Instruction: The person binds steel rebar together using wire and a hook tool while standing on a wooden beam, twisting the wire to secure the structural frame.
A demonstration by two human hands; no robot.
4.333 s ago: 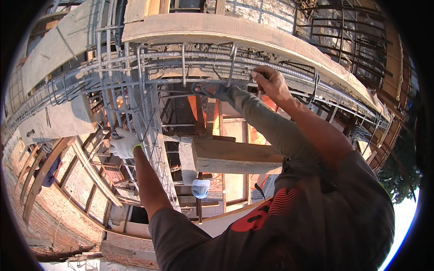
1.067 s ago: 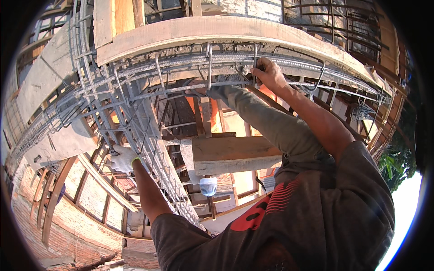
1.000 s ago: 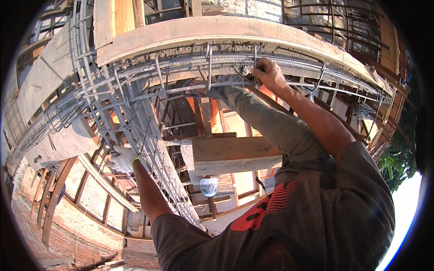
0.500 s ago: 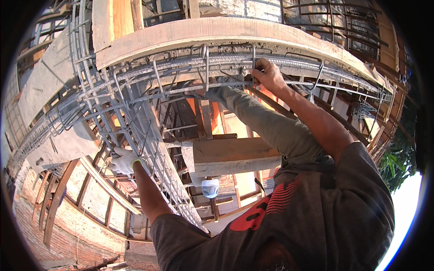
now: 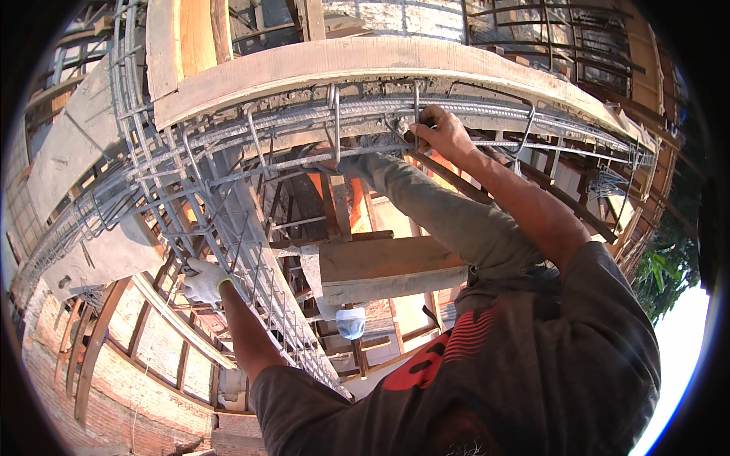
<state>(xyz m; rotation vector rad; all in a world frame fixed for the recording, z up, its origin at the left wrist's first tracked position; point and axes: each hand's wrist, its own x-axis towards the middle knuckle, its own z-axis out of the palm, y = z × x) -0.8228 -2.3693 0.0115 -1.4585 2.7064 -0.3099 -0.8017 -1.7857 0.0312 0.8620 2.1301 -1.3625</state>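
My bare right hand (image 5: 445,137) is closed, thumb and fingers pinched around the lower part of a steel stirrup (image 5: 417,102). That stirrup is one of several looped over the long ribbed bars (image 5: 289,115) of a rebar cage, which curves across the view. Lower left, my left hand (image 5: 204,283) wears a pale glove with a yellow-green cuff. Its fingers are curled beside the bars of a second rebar cage (image 5: 251,251) that branches toward me. What the glove grips is hidden by the hand itself.
A wooden form board (image 5: 365,57) runs behind the cage. My leg (image 5: 426,197) stretches across to the cage over an open gap with planks (image 5: 391,258) below. Down there a white-and-blue container (image 5: 351,323) shows. A brick wall (image 5: 129,395) stands lower left.
The whole view has shifted slightly. My right hand stays at the same stirrup, its fingers a little lower on it. The left glove has turned slightly and moved down a little.
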